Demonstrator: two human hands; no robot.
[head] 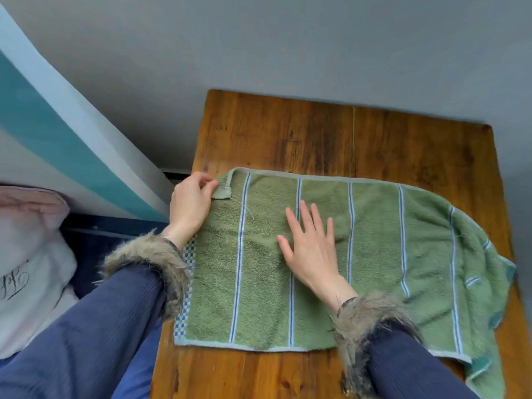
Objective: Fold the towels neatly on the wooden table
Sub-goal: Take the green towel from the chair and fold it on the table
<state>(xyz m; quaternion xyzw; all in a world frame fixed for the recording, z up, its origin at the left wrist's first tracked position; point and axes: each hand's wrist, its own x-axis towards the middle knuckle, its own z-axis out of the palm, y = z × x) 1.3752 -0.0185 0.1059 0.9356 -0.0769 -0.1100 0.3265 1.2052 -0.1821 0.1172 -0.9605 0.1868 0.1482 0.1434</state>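
Surface: wooden table [316, 133] against a grey wall [288, 38].
Towel: green striped towel [374, 254] spread flat on the table, right end rumpled at the table edge.
Left hand [188, 205]: fingertips pinching the towel's folded far-left corner.
Right hand [309, 246]: flat, fingers straight and spread, pressing mid-towel.
Sleeves: blue, fur-trimmed cuffs [155, 266].

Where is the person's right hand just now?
In the head view, the right hand lies flat on the middle of the green towel, right of the left hand pinching its corner.

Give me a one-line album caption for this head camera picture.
Left hand pinches a corner of the green striped towel while the right hand presses it flat on the wooden table.
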